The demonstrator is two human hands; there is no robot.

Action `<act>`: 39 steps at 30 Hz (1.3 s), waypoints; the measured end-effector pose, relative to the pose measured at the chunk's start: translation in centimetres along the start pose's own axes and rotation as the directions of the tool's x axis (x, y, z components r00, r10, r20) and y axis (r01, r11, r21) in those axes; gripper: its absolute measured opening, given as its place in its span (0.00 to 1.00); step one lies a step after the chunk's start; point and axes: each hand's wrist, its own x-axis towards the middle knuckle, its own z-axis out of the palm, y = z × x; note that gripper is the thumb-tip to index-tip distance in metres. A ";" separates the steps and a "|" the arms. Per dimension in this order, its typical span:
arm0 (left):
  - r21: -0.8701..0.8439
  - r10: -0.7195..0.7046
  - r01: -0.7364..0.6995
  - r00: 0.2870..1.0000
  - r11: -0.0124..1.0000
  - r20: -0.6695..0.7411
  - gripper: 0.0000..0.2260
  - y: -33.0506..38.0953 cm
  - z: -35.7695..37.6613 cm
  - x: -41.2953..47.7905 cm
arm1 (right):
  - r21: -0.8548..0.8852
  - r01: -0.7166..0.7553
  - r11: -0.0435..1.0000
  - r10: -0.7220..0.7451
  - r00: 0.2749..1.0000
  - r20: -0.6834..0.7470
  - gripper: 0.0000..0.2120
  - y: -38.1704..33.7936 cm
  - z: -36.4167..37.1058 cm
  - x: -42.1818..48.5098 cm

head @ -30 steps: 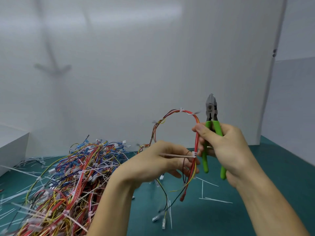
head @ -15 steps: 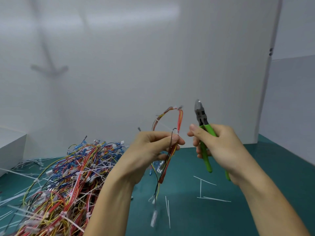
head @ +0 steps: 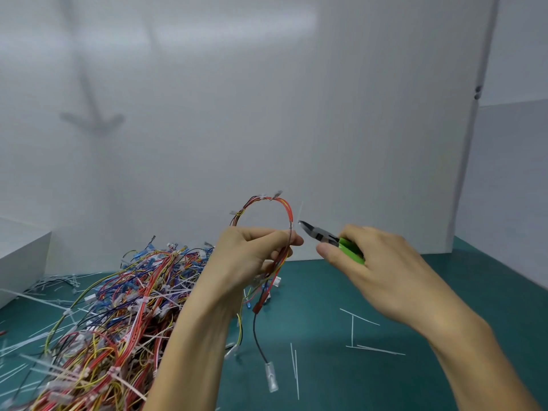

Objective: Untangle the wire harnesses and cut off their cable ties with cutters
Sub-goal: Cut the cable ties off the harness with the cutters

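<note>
My left hand (head: 252, 256) pinches a wire harness (head: 268, 203) of red, yellow and brown wires that loops up above my fingers. Small white cable ties (head: 262, 197) sit along the loop. A black lead with a clear connector (head: 271, 378) hangs down from it. My right hand (head: 376, 265) grips green-handled cutters (head: 329, 238). Their jaws point left, with the tip just right of the loop and close to a thin white tie tail (head: 300, 213).
A big tangled pile of coloured harnesses (head: 112, 307) covers the green mat (head: 355, 381) at the left. Cut white tie strips (head: 353, 330) lie scattered on the mat. A white box (head: 20, 256) stands at far left, white walls behind.
The cutters have tilted from pointing up to pointing left, their tip now at the loop. My left hand has turned the harness loop and holds it slightly lower.
</note>
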 end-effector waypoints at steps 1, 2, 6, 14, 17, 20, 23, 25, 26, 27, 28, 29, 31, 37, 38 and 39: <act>-0.004 -0.002 0.002 1.000 1.000 -0.006 0.06 0.0 0.0 0.0 | -0.009 0.015 1.000 -0.015 1.000 0.006 0.25 0.1 0.0 0.0; -0.009 -0.005 0.005 1.000 1.000 -0.010 0.06 0.1 0.0 0.0 | -0.010 0.028 1.000 -0.027 1.000 0.008 0.25 0.1 0.0 0.0; -0.005 -0.008 0.007 1.000 1.000 -0.021 0.05 0.1 0.0 -0.1 | -0.012 0.068 0.998 -0.068 0.998 0.011 0.23 0.2 0.1 0.0; 0.016 0.009 -0.009 1.000 1.000 -0.029 0.05 0.4 -0.1 -0.3 | -0.043 0.081 0.996 -0.082 0.996 -0.026 0.24 0.2 0.5 0.2; 0.021 0.007 -0.006 0.999 1.000 -0.033 0.05 0.4 -0.1 -0.3 | -0.029 0.076 0.997 -0.077 0.996 -0.034 0.25 0.2 0.5 0.2; 0.017 0.010 -0.009 0.999 1.000 -0.032 0.05 0.5 -0.2 -0.3 | -0.006 0.051 0.999 -0.051 0.998 -0.041 0.26 0.1 0.3 0.1; 0.018 0.014 -0.014 1.000 1.000 -0.025 0.05 0.5 -0.2 -0.3 | -0.003 0.027 1.000 -0.028 0.999 -0.040 0.27 0.0 0.2 0.0; 0.022 0.022 -0.022 1.000 1.000 -0.016 0.05 0.5 -0.3 -0.3 | 0.011 0.005 1.000 -0.004 1.000 -0.029 0.27 -0.1 0.1 0.0; 0.026 0.028 -0.028 1.000 0.999 -0.011 0.05 0.4 -0.3 -0.2 | 0.023 -0.011 1.000 0.011 1.000 -0.013 0.28 -0.2 0.1 0.0; 0.032 0.035 -0.034 0.999 0.999 -0.006 0.05 0.4 -0.4 -0.2 | 0.040 -0.028 0.999 0.028 1.000 0.011 0.28 -0.2 0.1 0.1; 0.039 0.041 -0.041 0.999 0.998 -0.001 0.05 0.3 -0.4 -0.1 | 0.067 -0.046 0.997 0.043 0.998 0.043 0.29 -0.2 0.1 0.1; 0.047 0.048 -0.048 0.999 0.998 0.004 0.05 0.3 -0.5 -0.1 | 0.114 -0.067 0.991 0.058 0.995 0.081 0.29 -0.2 0.1 0.1; 0.063 0.056 -0.056 0.998 0.996 0.016 0.06 0.1 -0.6 -0.1 | 0.250 -0.129 0.960 0.095 0.985 0.142 0.27 -0.1 0.1 0.1; 0.207 0.110 -0.134 0.986 0.969 0.121 0.05 -0.3 -0.6 0.1 | 0.589 -0.318 0.743 0.267 0.948 0.175 0.29 -0.2 1.0 0.7; 0.244 0.117 -0.155 0.980 0.957 0.163 0.04 -0.4 -0.4 0.1 | 0.637 -0.312 0.705 0.270 0.948 0.166 0.29 -0.5 1.3 0.8; 0.283 0.118 -0.177 0.970 0.943 0.214 0.05 -0.5 -0.1 0.2 | 0.673 -0.294 0.679 0.264 0.953 0.150 0.28 -0.7 1.7 0.8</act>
